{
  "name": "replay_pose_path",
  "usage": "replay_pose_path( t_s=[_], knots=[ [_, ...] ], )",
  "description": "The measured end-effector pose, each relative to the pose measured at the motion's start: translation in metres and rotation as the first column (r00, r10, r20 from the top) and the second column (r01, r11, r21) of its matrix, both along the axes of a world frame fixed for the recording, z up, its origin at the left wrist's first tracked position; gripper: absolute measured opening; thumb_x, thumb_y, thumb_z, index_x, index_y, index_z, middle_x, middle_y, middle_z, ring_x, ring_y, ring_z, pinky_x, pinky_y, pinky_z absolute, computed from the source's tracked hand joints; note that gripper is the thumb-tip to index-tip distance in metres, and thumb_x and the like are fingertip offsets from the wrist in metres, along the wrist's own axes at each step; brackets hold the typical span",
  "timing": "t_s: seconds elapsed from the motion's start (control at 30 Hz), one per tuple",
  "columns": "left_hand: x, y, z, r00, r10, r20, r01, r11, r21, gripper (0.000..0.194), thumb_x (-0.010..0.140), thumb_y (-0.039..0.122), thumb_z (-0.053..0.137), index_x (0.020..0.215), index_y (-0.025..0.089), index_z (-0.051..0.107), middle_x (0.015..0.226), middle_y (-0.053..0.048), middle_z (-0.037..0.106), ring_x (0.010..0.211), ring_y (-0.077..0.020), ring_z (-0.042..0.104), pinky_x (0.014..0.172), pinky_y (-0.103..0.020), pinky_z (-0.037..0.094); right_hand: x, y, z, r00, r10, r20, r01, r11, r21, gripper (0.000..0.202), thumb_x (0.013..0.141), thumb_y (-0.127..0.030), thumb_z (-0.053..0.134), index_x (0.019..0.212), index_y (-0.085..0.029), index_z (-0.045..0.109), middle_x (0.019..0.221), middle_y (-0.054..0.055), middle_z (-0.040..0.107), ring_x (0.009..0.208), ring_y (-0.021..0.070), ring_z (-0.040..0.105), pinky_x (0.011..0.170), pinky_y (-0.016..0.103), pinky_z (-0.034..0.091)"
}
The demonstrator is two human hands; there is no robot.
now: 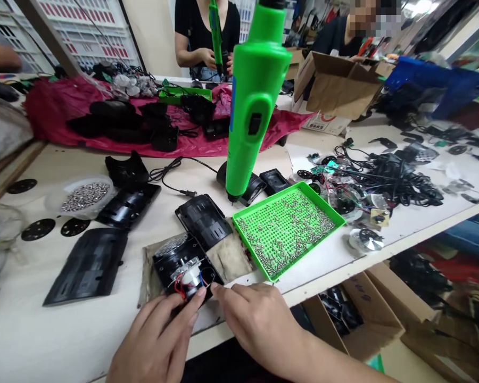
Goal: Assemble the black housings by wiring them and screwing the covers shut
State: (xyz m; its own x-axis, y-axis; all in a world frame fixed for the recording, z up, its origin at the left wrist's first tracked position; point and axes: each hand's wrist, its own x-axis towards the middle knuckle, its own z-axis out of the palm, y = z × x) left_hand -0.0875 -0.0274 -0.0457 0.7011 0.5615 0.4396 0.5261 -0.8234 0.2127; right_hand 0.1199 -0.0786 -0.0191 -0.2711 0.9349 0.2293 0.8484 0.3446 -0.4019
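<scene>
A black plastic housing half [163, 264] lies at the table's front edge with a small motor [191, 276] and red and blue wires inside it. My left hand [155, 332] grips its near side, one fingertip resting by the motor. At the housing's right corner, my right hand [255, 314] has thumb and fingers closed in a pinch; what they hold is too small to make out. Just behind sits another black housing shell [204, 219], partly on a worn cloth pad [229, 259]. A green electric screwdriver [255, 90] hangs upright above the table, apart from both hands.
Right of the housing is a green tray [268, 277] of small screws. At left stand a bowl of metal parts [85, 197] and black shells [90, 266]. Wires and cords [395, 175] heap at right. Open cartons [367, 308] sit below the edge. Co-workers [207, 37] are across the table.
</scene>
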Motion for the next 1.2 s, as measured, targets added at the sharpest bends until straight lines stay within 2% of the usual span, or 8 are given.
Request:
replay_pose_path(
  t_s=[0.2,0.3,0.43,0.53,0.63,0.77,1.03,1.2],
  knots=[
    [0.005,0.000,0.002,1.000,-0.001,0.018,0.001,1.000,-0.009,0.037,0.089,0.012,0.051,0.124,0.018,0.060,0.098,-0.006,0.060,0.090,-0.0179,0.058,0.082,-0.029,0.047,-0.001,0.006,0.006,0.986,0.074,0.151,-0.071,0.997,-0.026,0.030,0.081,-0.005,0.054,0.110,-0.007,0.059,0.077,0.007,0.071,0.053,0.0189,0.062,0.042,0.032,0.035],
    [0.006,0.002,0.002,1.000,0.005,0.010,-0.005,1.000,-0.023,0.038,0.089,0.012,0.051,0.126,0.019,0.059,0.097,-0.006,0.058,0.088,-0.0175,0.057,0.080,-0.029,0.046,-0.002,0.004,0.000,0.980,0.097,0.172,-0.101,0.995,0.011,0.034,0.084,-0.005,0.054,0.118,-0.001,0.054,0.082,0.011,0.071,0.056,0.0200,0.064,0.042,0.031,0.038],
    [0.005,0.002,0.001,1.000,0.020,0.010,-0.019,0.999,-0.045,0.040,0.090,0.017,0.052,0.129,0.023,0.058,0.096,-0.005,0.059,0.090,-0.0184,0.058,0.080,-0.029,0.048,-0.001,-0.002,-0.013,0.998,0.025,-0.055,-0.026,1.000,-0.008,0.029,0.096,-0.017,0.045,0.122,-0.007,0.053,0.080,0.008,0.073,0.060,0.0200,0.067,0.050,0.031,0.047],
    [0.006,-0.002,0.000,0.998,0.058,0.028,-0.058,0.998,-0.016,0.041,0.090,0.016,0.053,0.130,0.025,0.057,0.098,-0.005,0.060,0.091,-0.0192,0.058,0.082,-0.031,0.047,0.001,-0.004,-0.018,0.958,-0.032,-0.285,0.006,0.996,-0.090,0.029,0.099,-0.028,0.044,0.120,-0.013,0.056,0.089,0.008,0.075,0.072,0.0203,0.072,0.062,0.030,0.052],
    [0.008,-0.006,-0.002,0.995,0.090,0.042,-0.090,0.996,0.006,0.042,0.089,0.014,0.055,0.130,0.026,0.057,0.099,-0.005,0.061,0.091,-0.0194,0.059,0.084,-0.032,0.046,0.003,-0.006,-0.019,0.912,-0.061,-0.405,0.012,0.992,-0.124,0.030,0.099,-0.031,0.044,0.120,-0.015,0.057,0.095,0.009,0.075,0.080,0.0200,0.072,0.068,0.028,0.053],
    [0.010,-0.008,-0.001,0.995,0.093,0.041,-0.093,0.996,-0.008,0.045,0.089,0.014,0.056,0.132,0.027,0.054,0.101,-0.005,0.064,0.092,-0.0197,0.060,0.085,-0.033,0.047,0.005,-0.007,-0.021,0.892,-0.040,-0.449,-0.008,0.995,-0.103,0.033,0.099,-0.031,0.043,0.123,-0.014,0.056,0.099,0.009,0.075,0.081,0.0198,0.072,0.070,0.028,0.053],
    [0.011,-0.008,0.002,0.993,0.109,0.039,-0.109,0.994,-0.001,0.034,0.089,0.016,0.056,0.122,0.023,0.062,0.099,-0.005,0.064,0.091,-0.0182,0.061,0.082,-0.029,0.048,0.007,-0.006,-0.025,0.889,-0.026,-0.458,-0.021,0.995,-0.096,0.033,0.097,-0.029,0.046,0.125,-0.014,0.056,0.099,0.009,0.075,0.082,0.0214,0.072,0.072,0.030,0.054],
    [0.011,-0.013,-0.002,0.977,0.209,0.034,-0.204,0.971,-0.124,0.033,0.092,0.022,0.054,0.124,0.028,0.061,0.110,-0.004,0.061,0.098,-0.0170,0.062,0.083,-0.025,0.052,0.006,-0.005,-0.022,0.877,-0.045,-0.478,-0.005,0.995,-0.104,0.030,0.097,-0.028,0.046,0.121,-0.015,0.058,0.102,0.009,0.075,0.084,0.0211,0.072,0.071,0.029,0.054]
  ],
)
